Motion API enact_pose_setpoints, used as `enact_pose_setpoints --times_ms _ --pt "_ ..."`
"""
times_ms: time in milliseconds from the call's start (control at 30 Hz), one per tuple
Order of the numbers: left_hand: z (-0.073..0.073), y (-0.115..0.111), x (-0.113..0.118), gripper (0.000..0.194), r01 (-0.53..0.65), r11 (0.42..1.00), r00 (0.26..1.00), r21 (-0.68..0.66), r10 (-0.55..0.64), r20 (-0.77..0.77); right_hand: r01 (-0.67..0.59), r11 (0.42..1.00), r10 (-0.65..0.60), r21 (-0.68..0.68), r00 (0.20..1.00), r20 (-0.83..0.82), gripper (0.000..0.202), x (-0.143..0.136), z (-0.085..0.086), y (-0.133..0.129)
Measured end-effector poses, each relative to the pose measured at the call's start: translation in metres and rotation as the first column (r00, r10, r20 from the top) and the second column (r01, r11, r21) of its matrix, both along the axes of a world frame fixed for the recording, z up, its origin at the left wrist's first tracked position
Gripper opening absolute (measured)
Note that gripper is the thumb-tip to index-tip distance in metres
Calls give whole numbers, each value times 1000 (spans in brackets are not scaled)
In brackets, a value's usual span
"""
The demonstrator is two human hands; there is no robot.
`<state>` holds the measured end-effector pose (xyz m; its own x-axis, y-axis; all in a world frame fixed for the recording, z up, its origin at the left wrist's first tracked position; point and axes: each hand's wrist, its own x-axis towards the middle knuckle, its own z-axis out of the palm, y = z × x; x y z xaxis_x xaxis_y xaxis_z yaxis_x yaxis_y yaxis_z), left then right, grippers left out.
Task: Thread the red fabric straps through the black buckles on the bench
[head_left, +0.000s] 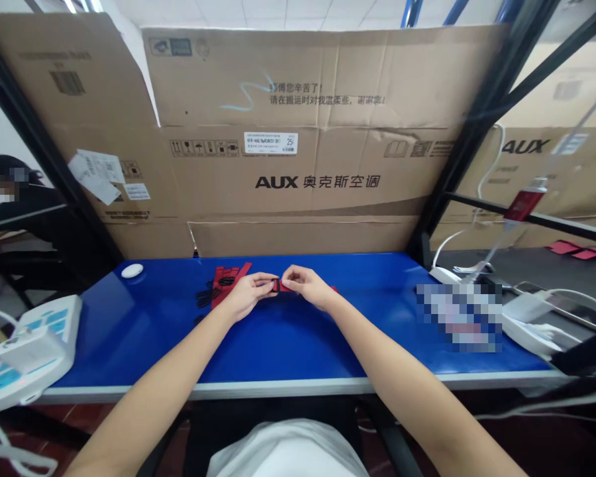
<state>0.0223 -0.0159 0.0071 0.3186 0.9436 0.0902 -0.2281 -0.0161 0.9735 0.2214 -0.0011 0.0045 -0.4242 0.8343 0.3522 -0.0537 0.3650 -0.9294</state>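
The fingertips of the left hand (246,295) and right hand (308,286) are closed in a pinch on a small red strip (284,286), the left beside a black piece (277,285) at its end, the right on the red part. The strip is held just above or on the blue table (288,351); which, I cannot tell. It looks light and soft, likely to bend or twist rather than break, so a fingertip hold near each end should suit it; whether the black piece is stiffer, or the surface slippery, is unclear. Just beside the left hand lie more red pieces (219,277) with thin black cords (204,296), which could snag. Farther out are a white round object (132,270), a white power strip (59,348) and, behind, a cardboard panel (328,152).
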Motion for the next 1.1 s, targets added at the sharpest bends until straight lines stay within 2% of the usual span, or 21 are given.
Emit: enact_pose_setpoints --times_ms 67,167,267,467,533,667,833,967,1033,1100 --pt "-1 1 1 35 5 1000 1000 -12 -5 31 3 999 -6 -45 997 -78 23 -3 -1 -2" --pt "-1 0 2 33 3 1000 998 -25 -1 60 -66 993 52 -99 989 -139 29 -7 -1 -5" --pt "-1 -1 3 33 15 998 997 -64 -10 79 -106 991 96 -83 989 -109 29 -10 -3 -8" --pt "-4 -4 6 31 76 994 997 -73 -73 40 -69 996 66 -63 996 -60 23 -11 -5 -6" --pt "-5 -4 7 30 55 997 998 -54 -56 -14 -62 997 56 -45 992 -114 20 -8 -1 -6" --pt "-5 -3 10 31 -66 998 989 0 66 -132 -49 998 42 -31 983 -177 14 3 13 -8" --pt "-9 1 12 30 -142 984 960 107 163 -228 -30 1000 30 8 999 25 12 12 19 -9" --pt "-12 2 12 28 -140 977 949 162 179 -259 92 979 -149 184 933 328 8 5 12 -9" --pt "-12 1 12 25 -132 966 934 223 196 -297 140 951 -243 275 889 388 8 -2 7 -9" --pt "-12 0 13 22 -130 945 907 299 236 -350 162 936 -286 313 869 404 9 -7 2 -8"
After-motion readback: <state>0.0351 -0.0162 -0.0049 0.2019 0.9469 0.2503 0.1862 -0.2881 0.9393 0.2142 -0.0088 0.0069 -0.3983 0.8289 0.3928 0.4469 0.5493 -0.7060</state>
